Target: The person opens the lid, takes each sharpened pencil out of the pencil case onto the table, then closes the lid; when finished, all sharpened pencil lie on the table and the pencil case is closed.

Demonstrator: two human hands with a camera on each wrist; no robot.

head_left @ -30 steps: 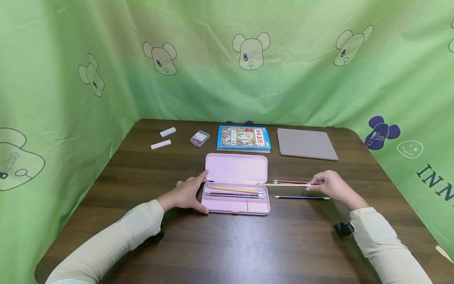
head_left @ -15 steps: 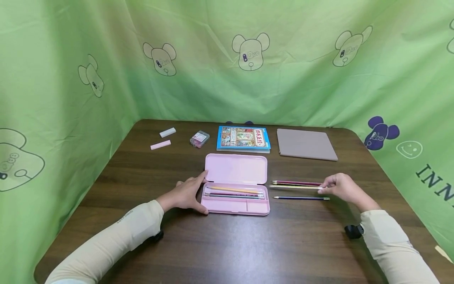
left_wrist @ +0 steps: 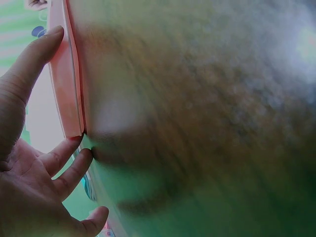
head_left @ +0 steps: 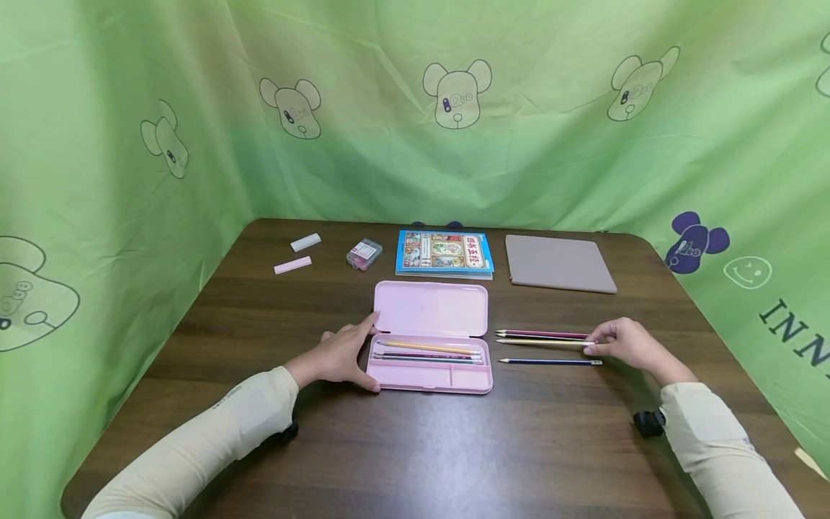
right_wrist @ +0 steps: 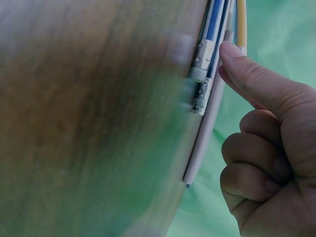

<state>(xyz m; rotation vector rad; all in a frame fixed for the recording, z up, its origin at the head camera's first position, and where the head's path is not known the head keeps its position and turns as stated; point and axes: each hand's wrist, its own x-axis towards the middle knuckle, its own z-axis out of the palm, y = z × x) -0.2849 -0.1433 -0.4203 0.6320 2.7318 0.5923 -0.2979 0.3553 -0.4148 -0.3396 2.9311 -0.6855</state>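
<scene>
A pink pencil case (head_left: pixel 428 364) lies open, its lid (head_left: pixel 431 308) folded back, with several pencils (head_left: pixel 428 355) in its long compartment. My left hand (head_left: pixel 340 353) is spread at its left end, thumb at the front corner. In the left wrist view the thumb touches the case's wall (left_wrist: pixel 64 94). Right of the case, my right hand (head_left: pixel 622 344) pinches a yellow pencil (head_left: pixel 541 342) by its eraser end between thumb and index finger, tip pointing left. The other fingers are curled, as the right wrist view shows. Close behind lies a dark red pencil (head_left: pixel 541 333); a dark blue pencil (head_left: pixel 551 362) lies in front.
Along the back of the brown table (head_left: pixel 428 454) lie a blue illustrated book (head_left: pixel 446 252), a grey-mauve flat notebook or slab (head_left: pixel 559 263) and a small clear box (head_left: pixel 364 254). A white block (head_left: pixel 306 242) and a pink block (head_left: pixel 293 265) lie back left. Green cloth hangs behind.
My right hand has moved right, drawing the yellow pencil away from the case and over beside the loose pencils. In the last half second it has barely moved. The left hand stays put.
</scene>
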